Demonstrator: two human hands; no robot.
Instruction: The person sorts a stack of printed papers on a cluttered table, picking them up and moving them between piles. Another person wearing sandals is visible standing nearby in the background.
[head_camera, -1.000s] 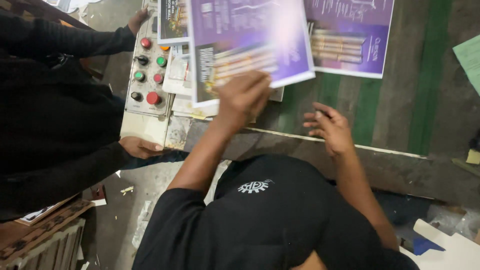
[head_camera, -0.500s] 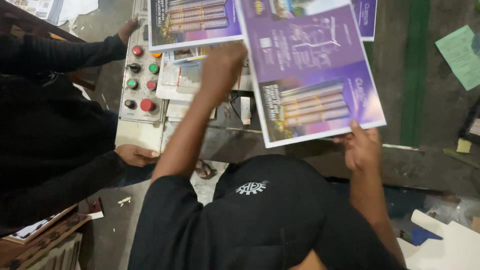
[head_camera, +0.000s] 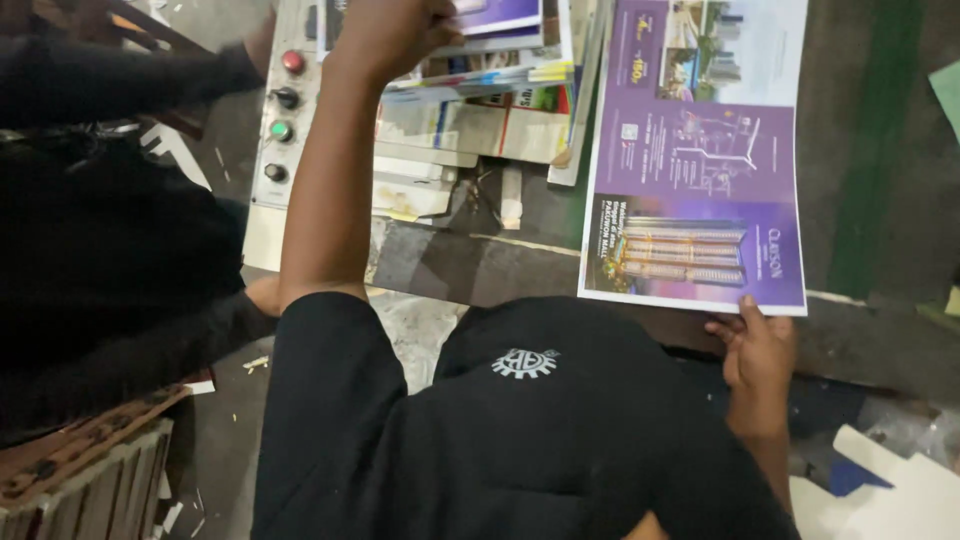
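Purple printed sheet (head_camera: 695, 160) shifted right and now lies flat on the table (head_camera: 870, 200); right hand (head_camera: 757, 352) pinches its near edge. Left hand (head_camera: 385, 30), cut off at frame top, reaches the paper stack (head_camera: 470, 120); grip unreadable.

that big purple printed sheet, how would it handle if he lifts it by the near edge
Likely floppy: the purple printed sheet looks thin, and the right hand pinches only its near edge. Probably light for its size, being a single sheet. Its surface seems glossy, so it may slide easily over the dark worktable.
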